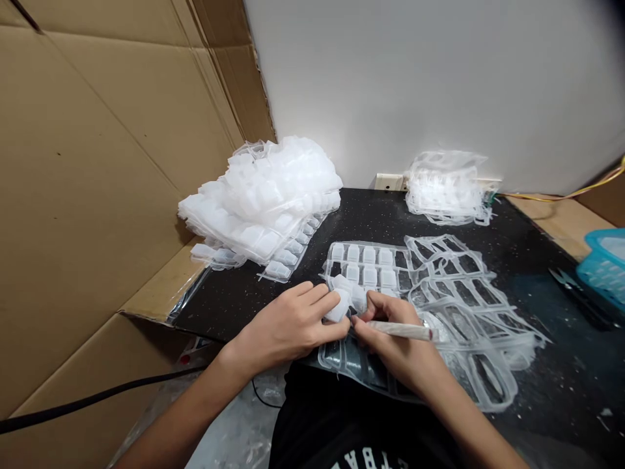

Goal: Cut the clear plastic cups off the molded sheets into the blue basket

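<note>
My left hand [295,320] is closed on a small translucent white moulded piece [338,309], with more such pieces bunched by its fingertips. My right hand [398,339] grips a pen-like tool [407,331] with a pale, wrapped-looking handle and a dark red end; its tip is hidden at the fingers. Both hands meet over a clear moulded sheet [370,255], whose far rows still carry white block-shaped pieces. Near my body, the frame of that sheet shows open gaps. Beside my right forearm lie cut-out, web-like sheet frames [454,277], overlapping each other.
A tall pile of white moulded sheets [273,195] stands at the back left of the black table [371,212]. More frames [446,189] are stacked by the wall sockets [389,182]. Dark-handled snips [581,296] and a blue basket [605,264] sit right. Cardboard [107,163] walls the left.
</note>
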### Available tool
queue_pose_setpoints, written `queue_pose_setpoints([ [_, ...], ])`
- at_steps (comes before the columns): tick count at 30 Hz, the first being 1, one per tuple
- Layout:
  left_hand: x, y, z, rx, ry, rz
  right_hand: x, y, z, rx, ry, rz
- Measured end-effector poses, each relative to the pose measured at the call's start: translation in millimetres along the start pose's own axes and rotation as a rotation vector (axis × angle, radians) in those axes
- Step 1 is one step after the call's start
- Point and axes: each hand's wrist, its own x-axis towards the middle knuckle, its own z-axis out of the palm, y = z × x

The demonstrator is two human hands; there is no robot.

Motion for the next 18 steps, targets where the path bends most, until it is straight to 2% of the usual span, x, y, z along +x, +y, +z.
queue_pose_setpoints([
  [4,0,0,9.8,-0.073,0.039,-0.047,0,0,1,-0.048,0.014,-0.024],
  [6,-4,-2,14.6,-0.262,0.126,-0.136,0,0,1,-0.058,0.018,-0.025],
  [8,-9,-6,17.3,-0.596,0.318,-0.318,0,0,1,-0.054,0.017,-0.021],
  [11,-12,-8,18.9,-1.248,0.806,-0.669,0,0,1,-0.058,0.026,-0.025],
  [13,-10,-7,21.1,-1.638,1.044,-0.858,0,0,2,-0.062,0.039,-0.017],
  [16,-3,-7,23.0,-1.99,1.173,-1.037,0,2,3,-0.055,0.047,0.01],
  [18,-2,-15,16.7,-2.067,1.307,-1.0,0,3,4,-0.043,0.039,0.009],
])
